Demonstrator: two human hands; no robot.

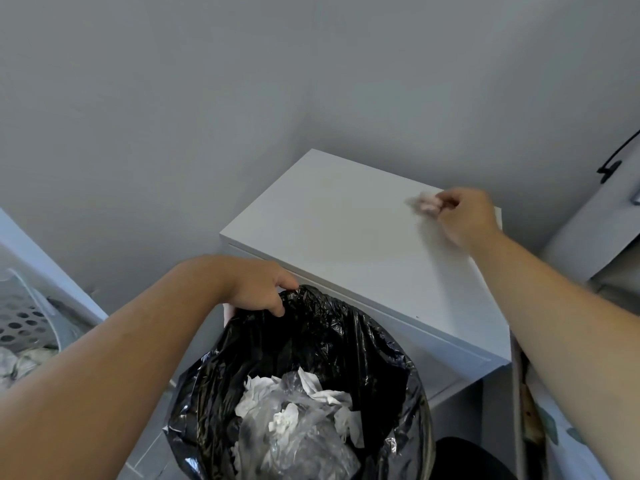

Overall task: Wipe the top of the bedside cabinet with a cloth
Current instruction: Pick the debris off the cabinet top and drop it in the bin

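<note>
Head view: left hand [258,289] grips bin bag [346,344] before cabinet [346,237].

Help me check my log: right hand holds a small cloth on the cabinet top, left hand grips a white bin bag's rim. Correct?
No: the head view shows the bin bag is black, not white. The right hand does hold the cloth on the cabinet top, and the left hand grips the bag's rim.

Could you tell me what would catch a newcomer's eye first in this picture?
The black bin bag fills the lower middle, with crumpled white tissues inside; the left hand grips its far rim. Beyond it, the right hand pinches a small pale cloth on the white cabinet top, near its far right edge.
</note>
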